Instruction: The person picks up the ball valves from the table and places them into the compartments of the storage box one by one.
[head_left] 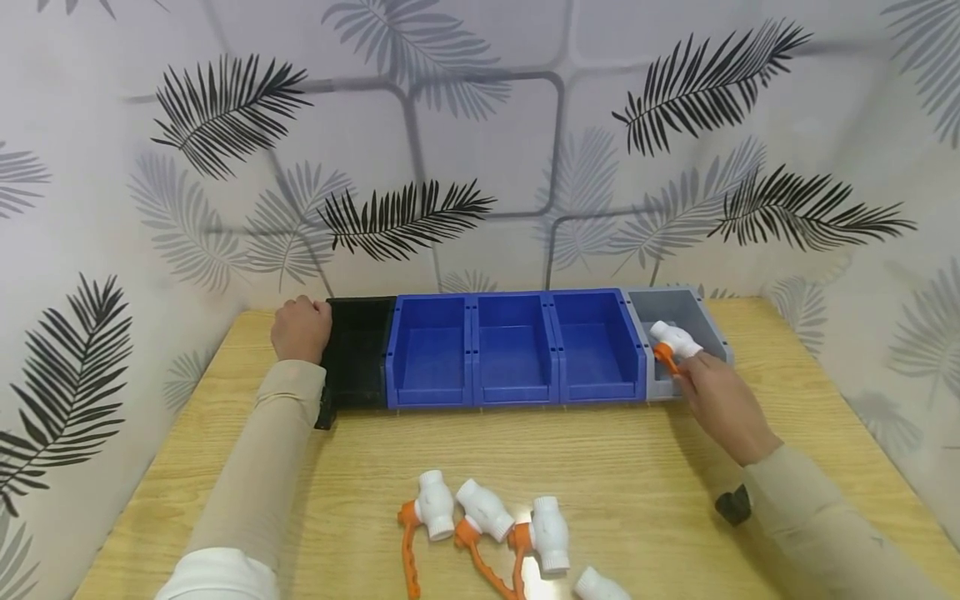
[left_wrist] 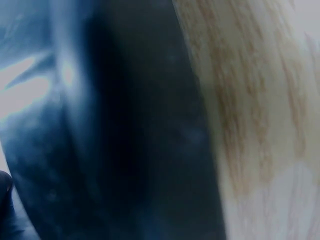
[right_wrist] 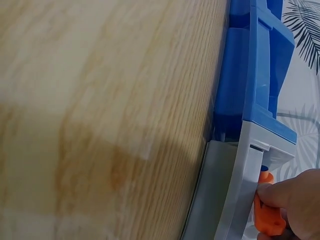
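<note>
At the right end of the bin row, my right hand (head_left: 723, 404) pinches the orange handle (right_wrist: 268, 215) of a white ball valve (head_left: 678, 340). The valve's white body is over or inside the grey bin (head_left: 662, 304); whether it touches the floor of the bin cannot be told. My left hand (head_left: 302, 329) is at the left wall of the black bin (head_left: 358, 354), its fingers curled at the rim and mostly hidden. In the left wrist view the black bin's wall (left_wrist: 165, 125) fills much of the picture, dark and blurred.
Three blue bins (head_left: 513, 392) stand between the black and grey ones. Several white valves with orange handles, such as this valve (head_left: 437, 506), lie on the wooden table (head_left: 600, 467) in front. A patterned wall (head_left: 480, 125) rises behind the bins.
</note>
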